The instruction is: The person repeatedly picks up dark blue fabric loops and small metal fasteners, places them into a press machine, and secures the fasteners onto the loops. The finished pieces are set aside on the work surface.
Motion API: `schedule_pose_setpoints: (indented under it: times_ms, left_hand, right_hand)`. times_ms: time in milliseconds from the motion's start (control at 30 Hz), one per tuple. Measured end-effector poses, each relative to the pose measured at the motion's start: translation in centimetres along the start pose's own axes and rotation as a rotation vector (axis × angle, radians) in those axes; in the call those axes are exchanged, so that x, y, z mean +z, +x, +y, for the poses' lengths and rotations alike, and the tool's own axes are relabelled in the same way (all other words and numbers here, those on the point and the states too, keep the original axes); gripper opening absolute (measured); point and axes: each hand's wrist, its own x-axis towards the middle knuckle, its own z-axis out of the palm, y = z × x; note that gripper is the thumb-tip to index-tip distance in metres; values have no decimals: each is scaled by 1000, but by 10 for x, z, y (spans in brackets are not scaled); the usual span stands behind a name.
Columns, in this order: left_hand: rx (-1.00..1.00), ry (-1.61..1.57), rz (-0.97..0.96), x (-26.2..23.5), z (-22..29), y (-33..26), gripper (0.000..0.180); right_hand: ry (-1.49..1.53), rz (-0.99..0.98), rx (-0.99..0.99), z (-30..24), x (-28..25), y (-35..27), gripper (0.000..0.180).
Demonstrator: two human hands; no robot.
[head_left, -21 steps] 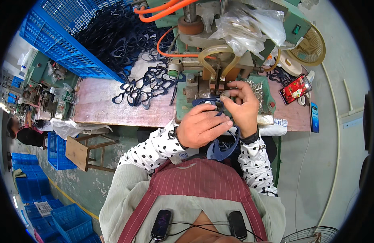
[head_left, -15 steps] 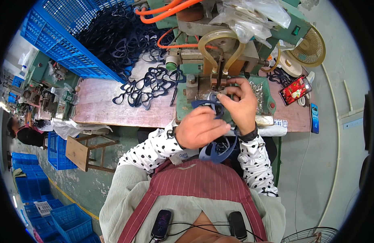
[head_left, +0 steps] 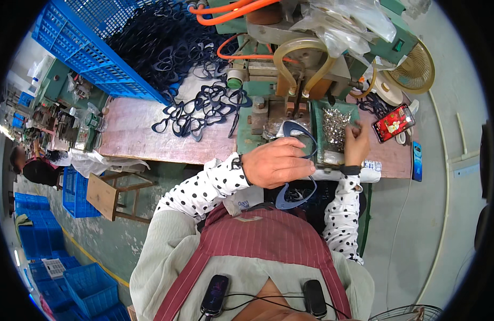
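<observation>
My left hand (head_left: 277,163) is closed on a navy-blue strap (head_left: 294,203) with teardrop-shaped openings. It shows both above and below my fingers, just in front of the machine's press head (head_left: 297,102). At the right, my right hand (head_left: 357,145) reaches into a green tray (head_left: 355,111) of small shiny metal pieces (head_left: 334,127). Its fingertips are drawn together at the edge of the pile; whatever is between them is too small to make out. More navy straps hang below my left hand, partly hidden in shadow.
Loose navy straps (head_left: 196,115) lie on the table left of the machine, beside a blue crate (head_left: 92,59) with a large heap of them. Right of the tray are a lit phone (head_left: 394,123), a fan (head_left: 413,67) and a second, blue phone (head_left: 416,160). Orange hoses (head_left: 236,12) cross above.
My right hand has left the press head and moved right to the metal pieces. My left hand keeps hold of the strap, which now stands clear of the press head.
</observation>
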Motion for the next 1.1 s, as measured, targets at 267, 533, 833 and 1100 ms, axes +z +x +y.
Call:
schedule_pose_setpoints:
  times_ms: [267, 533, 833, 1100]
  left_hand:
    - [1, 28, 28, 2, 3, 1, 37]
    - [-80, 263, 92, -3, 19, -14, 44]
    - [-771, 920, 176, -68, -92, -123, 24]
    - [-908, 852, -624, -80, -164, -178, 24]
  right_hand:
    - [-462, -19, -505, 6, -2, -14, 25]
    - [-107, 54, -393, 11, 0, -8, 11]
    - [-120, 85, -332, 7, 0, -13, 10]
    - [-35, 154, -317, 10, 6, -13, 12]
